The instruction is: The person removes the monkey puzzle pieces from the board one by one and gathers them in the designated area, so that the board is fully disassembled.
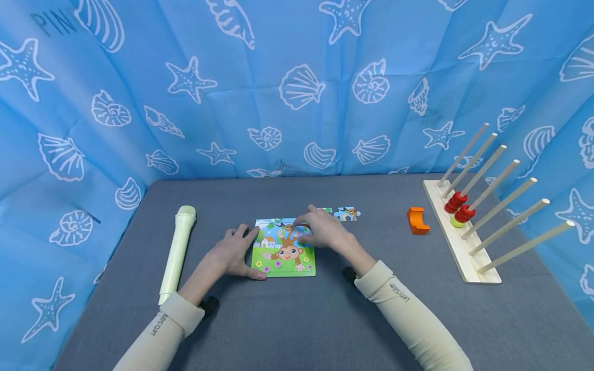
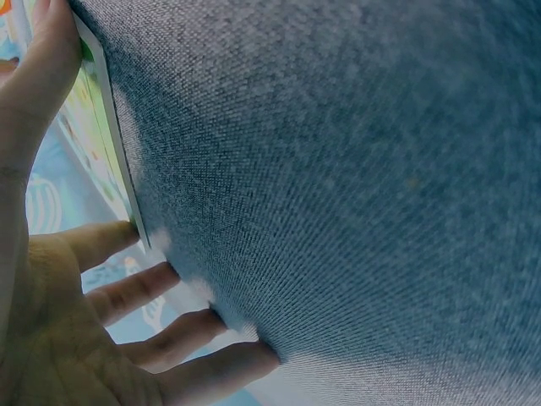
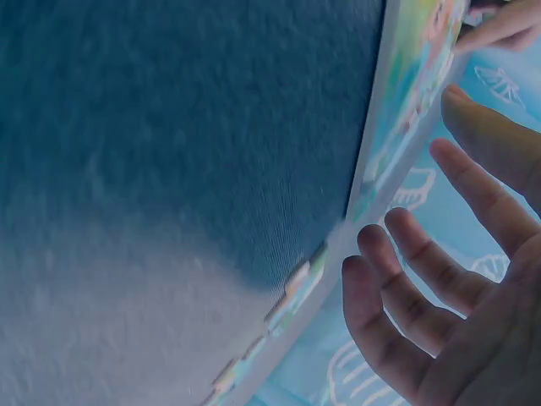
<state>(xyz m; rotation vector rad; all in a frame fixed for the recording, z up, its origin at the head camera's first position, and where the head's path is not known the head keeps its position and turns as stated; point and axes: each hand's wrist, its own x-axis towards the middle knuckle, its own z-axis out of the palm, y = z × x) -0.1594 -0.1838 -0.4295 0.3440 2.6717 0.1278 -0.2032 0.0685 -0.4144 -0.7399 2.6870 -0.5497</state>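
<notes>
A jigsaw puzzle (image 1: 283, 257) with a cartoon monkey, a house and flowers lies flat on the grey cloth. My left hand (image 1: 234, 253) spans its left side, thumb at the near corner and fingertips by the far one. In the left wrist view its fingers (image 2: 135, 292) are spread and rest on the cloth beside the board's edge. My right hand (image 1: 325, 228) is over the upper right of the puzzle. Its thumb and fingers (image 3: 414, 313) are loosely bent and apart, with nothing visible between them. Beyond it lie loose puzzle pieces (image 1: 348, 213), partly hidden by this hand.
To the left lies a pale green toy microphone (image 1: 178, 252). On the right are an orange arched block (image 1: 418, 221) and a wooden peg stand (image 1: 464, 237) with tall rods and several red and yellow-green beads. A blue seashell-print curtain (image 1: 260, 93) surrounds the table's back and sides.
</notes>
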